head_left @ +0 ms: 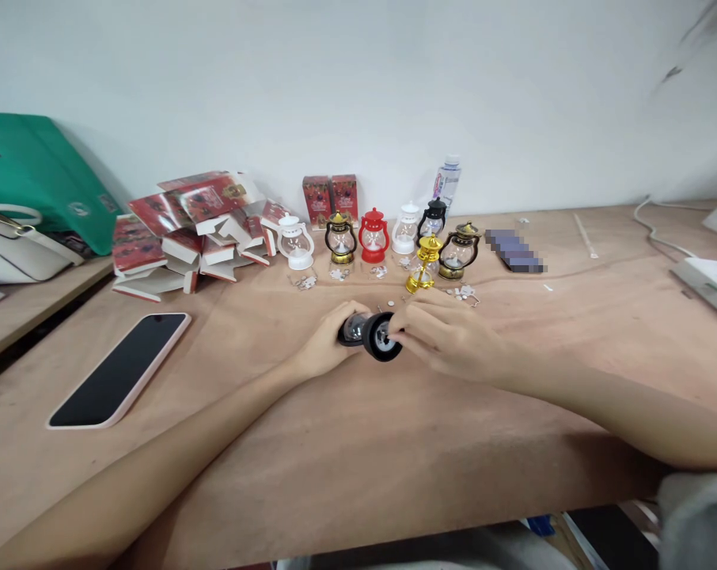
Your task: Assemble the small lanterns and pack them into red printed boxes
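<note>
My left hand (326,344) is closed round a small black lantern (370,333) that lies on its side on the wooden table (358,451), its round base turned toward me. My right hand (445,336) rests against that base, fingers curled and pinched at its rim. Just behind stands a row of little lanterns: white (296,244), black and gold (340,238), red (373,237), another white (405,230), black (433,218), gold (425,264) and bronze (458,252). Tiny metal bits (466,293) lie scattered near them.
A heap of red and white boxes (183,233) lies at the back left; two more boxes (330,200) stand by the wall. A phone (121,369) lies screen-up at left. A water bottle (447,182), green bag (38,178), white handbag (14,245) and cable (655,226) line the edges.
</note>
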